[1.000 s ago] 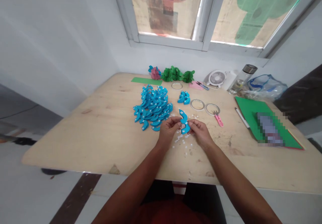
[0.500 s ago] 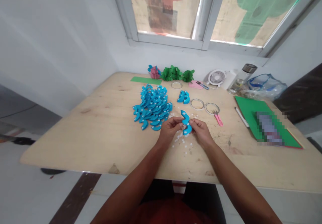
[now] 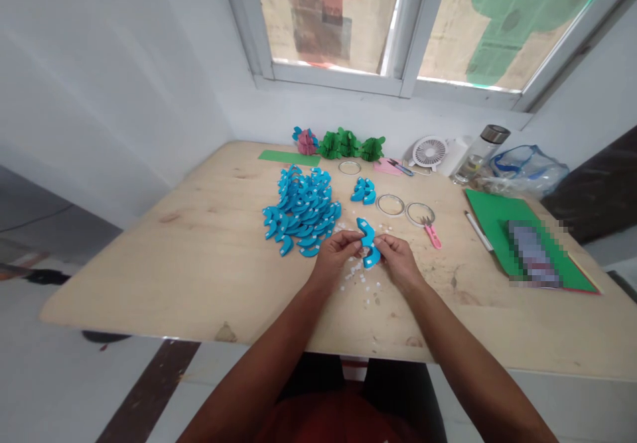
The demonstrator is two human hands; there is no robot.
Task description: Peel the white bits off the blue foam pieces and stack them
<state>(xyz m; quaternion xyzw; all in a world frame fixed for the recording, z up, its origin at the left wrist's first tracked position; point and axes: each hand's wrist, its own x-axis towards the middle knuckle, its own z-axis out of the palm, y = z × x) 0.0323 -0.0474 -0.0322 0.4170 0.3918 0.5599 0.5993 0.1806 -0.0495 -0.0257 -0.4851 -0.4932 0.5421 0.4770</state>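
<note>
Between my two hands is a pair of curved blue paper pieces (image 3: 369, 237), joined in an S shape with small white squares on them. My left hand (image 3: 339, 252) pinches the left side of the pair, and my right hand (image 3: 398, 255) pinches its right side. Small white paper bits (image 3: 355, 270) lie scattered on the table beneath. Left of my hands is a large heap of similar blue curved pieces (image 3: 303, 207). A small cluster of blue pieces (image 3: 363, 191) lies just beyond my hands.
Pink-handled thread snips (image 3: 432, 234) and tape rings (image 3: 391, 205) lie to the right. Green paper ornaments (image 3: 347, 144), a small white fan (image 3: 428, 153) and a bottle (image 3: 480, 154) line the back. A green board (image 3: 502, 231) and a white pen (image 3: 478, 231) are at the right.
The joined blue pieces have shifted and turned very slightly between my fingers. Both hands keep their pinch, and the things on the table stay in place.
</note>
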